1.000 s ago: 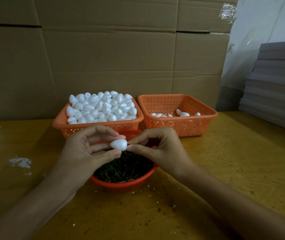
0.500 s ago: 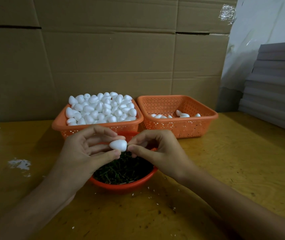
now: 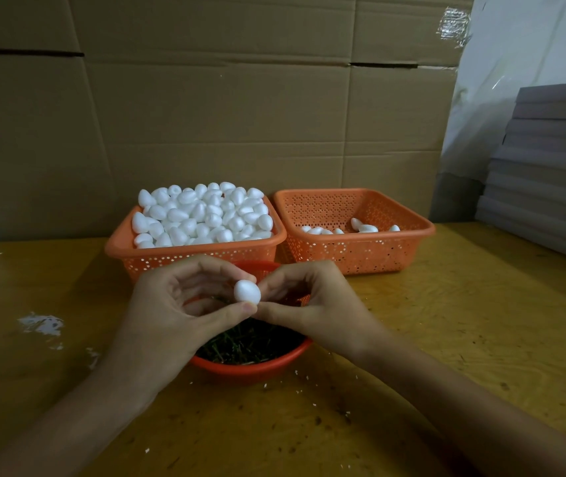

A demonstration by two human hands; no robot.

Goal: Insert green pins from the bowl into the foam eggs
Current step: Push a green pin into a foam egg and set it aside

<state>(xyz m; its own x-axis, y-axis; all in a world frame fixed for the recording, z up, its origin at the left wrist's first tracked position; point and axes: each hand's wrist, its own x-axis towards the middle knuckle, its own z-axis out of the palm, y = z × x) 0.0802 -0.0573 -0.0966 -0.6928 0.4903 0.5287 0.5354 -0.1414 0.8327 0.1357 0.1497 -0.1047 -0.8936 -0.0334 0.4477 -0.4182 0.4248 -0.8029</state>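
My left hand (image 3: 171, 311) pinches a white foam egg (image 3: 247, 291) between thumb and fingertips, above a red bowl (image 3: 250, 368) full of green pins (image 3: 247, 342). My right hand (image 3: 312, 304) sits right beside the egg, its thumb and curled fingers pressed against the egg's right side; any pin between them is hidden. Behind the bowl, the left orange basket (image 3: 157, 256) is heaped with plain foam eggs (image 3: 202, 215). The right orange basket (image 3: 360, 251) holds a few eggs (image 3: 360, 228).
The wooden table (image 3: 463, 321) carries white foam crumbs around the bowl and a white smear (image 3: 40, 323) at the left. Cardboard sheets (image 3: 223, 115) stand behind the baskets. A stack of grey boards (image 3: 550, 166) rises at the right edge.
Both hands have stayed together at the egg. The egg has turned a little in my left fingers and now shows its rounder face; my right fingers press closer to it.
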